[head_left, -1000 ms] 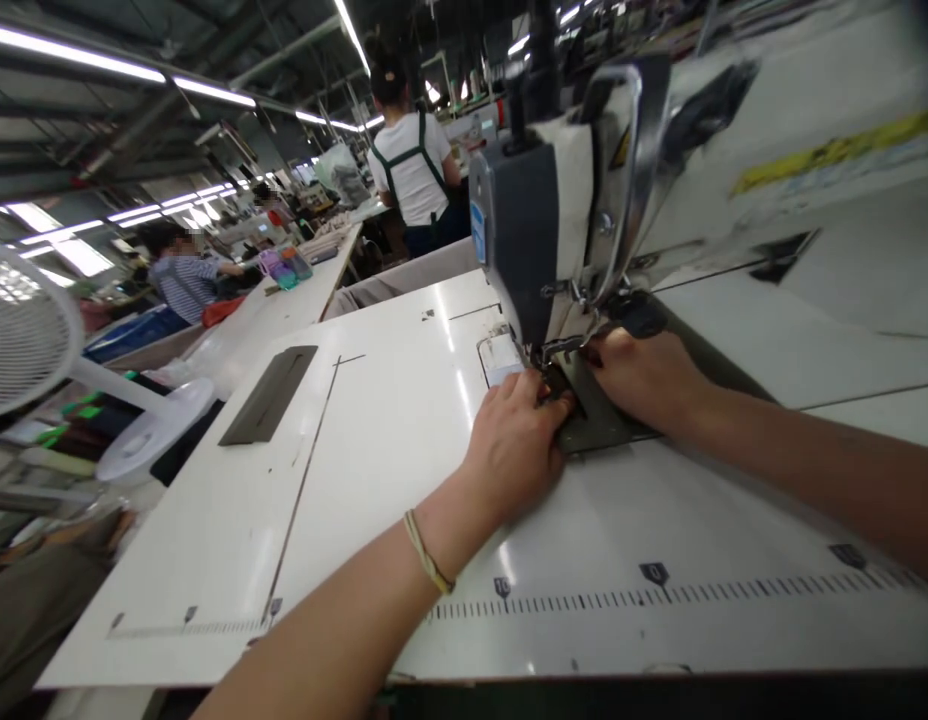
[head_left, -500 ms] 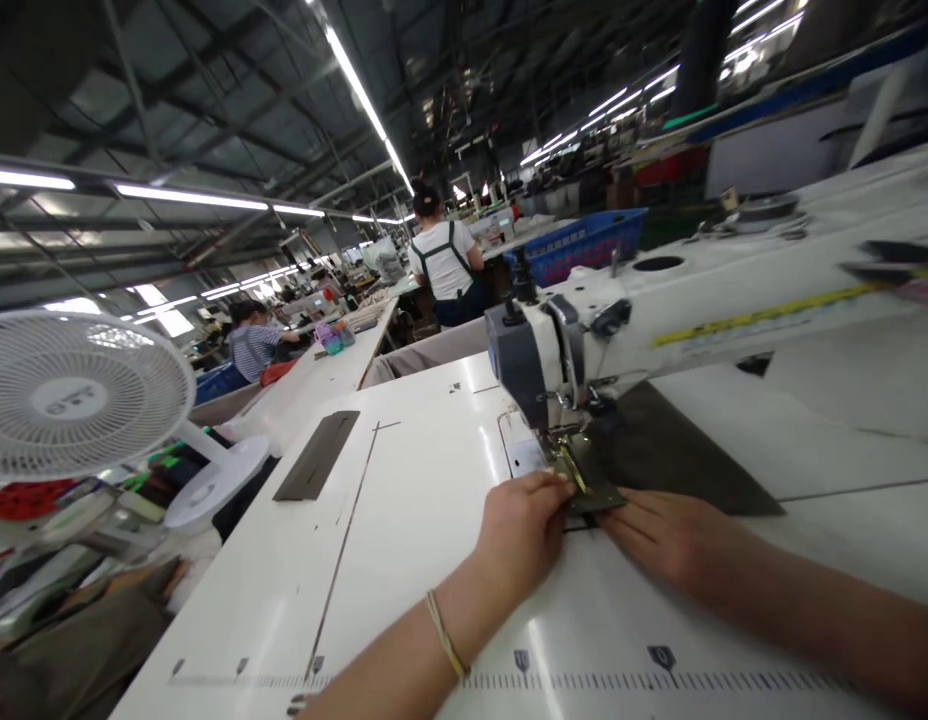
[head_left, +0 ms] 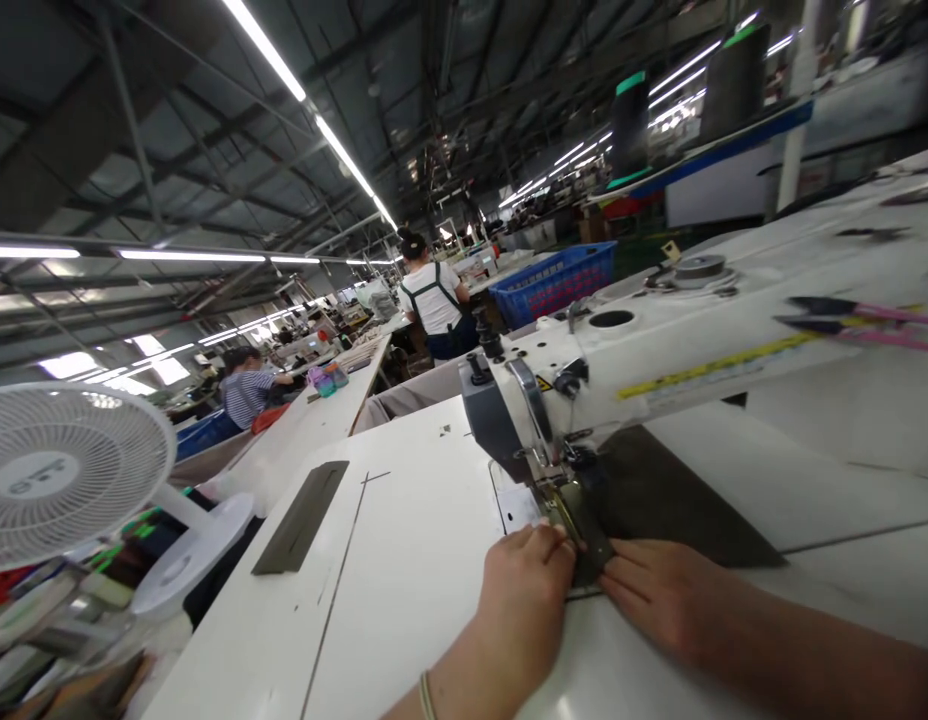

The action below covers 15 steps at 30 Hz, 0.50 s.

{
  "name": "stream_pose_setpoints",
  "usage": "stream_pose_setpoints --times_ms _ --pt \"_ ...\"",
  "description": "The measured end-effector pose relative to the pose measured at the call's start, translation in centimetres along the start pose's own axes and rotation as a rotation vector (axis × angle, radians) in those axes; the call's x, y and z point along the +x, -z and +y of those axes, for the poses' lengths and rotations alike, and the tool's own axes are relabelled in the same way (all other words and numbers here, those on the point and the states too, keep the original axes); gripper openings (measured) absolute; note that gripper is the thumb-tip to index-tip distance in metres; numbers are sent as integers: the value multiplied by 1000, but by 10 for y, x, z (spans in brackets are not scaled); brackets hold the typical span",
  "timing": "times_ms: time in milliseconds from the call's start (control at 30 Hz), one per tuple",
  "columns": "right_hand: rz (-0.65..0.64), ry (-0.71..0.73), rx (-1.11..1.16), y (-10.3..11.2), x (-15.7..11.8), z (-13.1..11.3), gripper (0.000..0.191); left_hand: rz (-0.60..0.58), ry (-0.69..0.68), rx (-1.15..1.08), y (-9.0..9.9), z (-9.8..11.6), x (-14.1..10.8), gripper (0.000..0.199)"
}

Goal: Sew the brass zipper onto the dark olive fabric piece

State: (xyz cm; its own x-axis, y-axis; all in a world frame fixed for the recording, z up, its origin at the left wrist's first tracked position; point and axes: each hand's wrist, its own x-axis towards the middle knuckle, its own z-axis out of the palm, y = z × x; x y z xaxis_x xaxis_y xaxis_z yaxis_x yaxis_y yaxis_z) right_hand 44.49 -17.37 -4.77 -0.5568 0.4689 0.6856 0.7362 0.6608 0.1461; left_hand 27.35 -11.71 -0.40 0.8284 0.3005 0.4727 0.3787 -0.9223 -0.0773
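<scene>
At the head of the white sewing machine (head_left: 509, 420), a dark olive fabric piece (head_left: 666, 500) lies under the presser foot and spreads to the right beneath the arm. My left hand (head_left: 528, 590) is closed, its bent fingers gripping the front edge of the fabric beside a brass-coloured guide (head_left: 563, 512). My right hand (head_left: 659, 590) holds the same edge from the right, fingers pressed together and the thumb hidden. Fingertips of both hands are close to the needle area. A folded olive fabric strip (head_left: 300, 518) rests flat on the table to the left.
A white fan (head_left: 74, 475) stands left of the white table (head_left: 404, 560). Pink-handled snips (head_left: 846, 318) and a yellow measuring tape (head_left: 704, 368) are on the machine arm. Beyond are a blue crate (head_left: 561, 280) and two co-workers, one in a white shirt (head_left: 430, 300).
My view has tilted upward, so the table and hands appear lower. Both hands stay at the fabric's front edge; the narrow end of the fabric between them has turned somewhat.
</scene>
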Motion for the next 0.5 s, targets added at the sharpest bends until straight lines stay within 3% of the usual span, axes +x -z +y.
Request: stream_pose_setpoints --times_ms 500 --pt "-38 -53 -11 6 22 21 24 -147 127 28 -9 -24 14 13"
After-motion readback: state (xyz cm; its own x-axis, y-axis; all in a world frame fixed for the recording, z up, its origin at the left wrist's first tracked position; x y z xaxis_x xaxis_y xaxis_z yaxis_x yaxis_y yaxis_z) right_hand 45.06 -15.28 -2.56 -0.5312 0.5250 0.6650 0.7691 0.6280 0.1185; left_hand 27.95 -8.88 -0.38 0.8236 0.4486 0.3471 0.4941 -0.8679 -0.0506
